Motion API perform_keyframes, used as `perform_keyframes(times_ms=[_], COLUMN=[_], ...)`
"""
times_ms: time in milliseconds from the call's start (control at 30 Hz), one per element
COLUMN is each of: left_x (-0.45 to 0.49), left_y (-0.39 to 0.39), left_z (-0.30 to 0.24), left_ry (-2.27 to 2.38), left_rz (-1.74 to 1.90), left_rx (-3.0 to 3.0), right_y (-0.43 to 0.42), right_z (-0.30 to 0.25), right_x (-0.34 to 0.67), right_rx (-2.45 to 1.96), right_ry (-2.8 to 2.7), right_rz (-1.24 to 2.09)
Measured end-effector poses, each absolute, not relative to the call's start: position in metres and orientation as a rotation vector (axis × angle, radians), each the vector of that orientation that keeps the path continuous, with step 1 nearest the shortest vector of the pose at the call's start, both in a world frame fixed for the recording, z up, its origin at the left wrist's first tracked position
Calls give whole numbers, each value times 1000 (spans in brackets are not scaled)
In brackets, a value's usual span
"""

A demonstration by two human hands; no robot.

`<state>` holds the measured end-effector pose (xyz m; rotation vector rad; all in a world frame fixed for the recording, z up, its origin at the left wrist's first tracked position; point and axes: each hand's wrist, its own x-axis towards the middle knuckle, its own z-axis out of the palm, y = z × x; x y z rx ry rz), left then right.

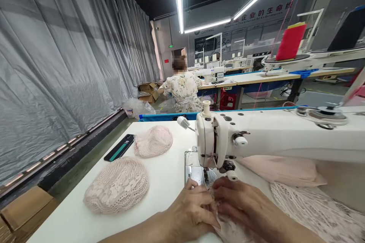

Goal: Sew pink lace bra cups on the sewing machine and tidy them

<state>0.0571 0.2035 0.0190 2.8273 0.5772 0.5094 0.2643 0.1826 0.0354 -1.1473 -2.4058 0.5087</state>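
Observation:
Both of my hands are at the needle area of a white sewing machine (273, 129). My left hand (194, 205) has its fingers closed on a pale pink lace fabric piece (232, 231), just in front of the presser foot (205, 174). Close beside it, my right hand (242, 201) pinches the same fabric from the right. Part of the cloth is hidden under my fingers. To the right, more pink lace fabric (322, 209) lies spread by the machine, with a smooth pink piece (285, 169) behind it under the arm.
Two stacks of pink lace cups (119, 186) (155, 140) lie on the white table (162, 197) at the left, beside a dark phone-shaped object (119, 148). A person (182, 87) sits ahead with their back to me. A red thread cone (291, 41) stands at right; cardboard boxes (25, 212) are lower left.

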Motion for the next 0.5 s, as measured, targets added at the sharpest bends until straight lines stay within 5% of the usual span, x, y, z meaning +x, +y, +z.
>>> perform_keyframes(times_ms=[267,500], left_x=[40,47], left_y=[207,219], left_z=[19,19], left_ry=[487,600], left_rz=[577,600], left_rx=[3157,3232], right_y=[187,218], right_z=[12,19], right_x=[270,272], right_rx=[-1064,-1173], right_ry=[-2561,-2351], right_rz=[-121,241])
